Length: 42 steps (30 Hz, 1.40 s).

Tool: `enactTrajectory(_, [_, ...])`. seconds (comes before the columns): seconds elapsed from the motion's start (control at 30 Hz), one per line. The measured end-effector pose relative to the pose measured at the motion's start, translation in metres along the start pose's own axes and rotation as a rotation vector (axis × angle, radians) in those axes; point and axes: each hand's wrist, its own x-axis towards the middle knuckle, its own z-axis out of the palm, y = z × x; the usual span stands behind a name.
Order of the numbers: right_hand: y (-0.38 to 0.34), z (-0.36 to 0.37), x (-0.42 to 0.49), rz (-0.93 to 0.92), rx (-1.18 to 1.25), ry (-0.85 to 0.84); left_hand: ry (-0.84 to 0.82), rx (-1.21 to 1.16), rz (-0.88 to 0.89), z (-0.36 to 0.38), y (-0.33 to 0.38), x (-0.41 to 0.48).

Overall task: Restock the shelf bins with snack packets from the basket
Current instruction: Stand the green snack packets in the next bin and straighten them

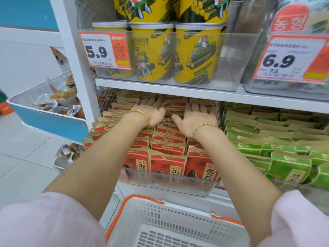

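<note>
Rows of red and brown snack packets fill a clear shelf bin on the lower shelf. My left hand lies flat on the packets deep in the bin, fingers straight and pointing to the back. My right hand lies flat beside it on the same packets, thumb spread toward the left hand. Neither hand holds a packet. Below the shelf stands the white basket with orange handles; the part of its inside that shows holds no packets.
Green packets fill the neighbouring bin on the right. Yellow canisters stand in a clear bin on the shelf above, close over my hands. A white wire bin of wrapped snacks hangs at the left, over tiled floor.
</note>
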Motion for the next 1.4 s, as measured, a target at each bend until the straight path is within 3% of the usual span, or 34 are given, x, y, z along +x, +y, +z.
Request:
enactTrajectory(0.5, [-0.002,0.002,-0.010,-0.032,0.030,0.030,-0.008,0.012,0.091,-0.002,-0.009,-0.021])
enactTrajectory(0.6, [-0.017,0.003,-0.001,-0.114,0.049,0.064,0.005,0.003,0.099,-0.001,-0.009,-0.022])
enactTrajectory(0.73, [-0.028,-0.001,0.026,-0.132,0.085,0.012,0.123,0.044,-0.012,-0.003,-0.022,-0.016])
enactTrajectory(1.07, [-0.030,0.007,0.023,-0.093,0.039,-0.011,0.058,-0.052,-0.111,0.004,-0.033,-0.005])
enactTrajectory(1.4, [-0.010,0.006,-0.035,-0.113,0.055,-0.017,0.044,0.011,-0.071,0.010,-0.031,-0.032])
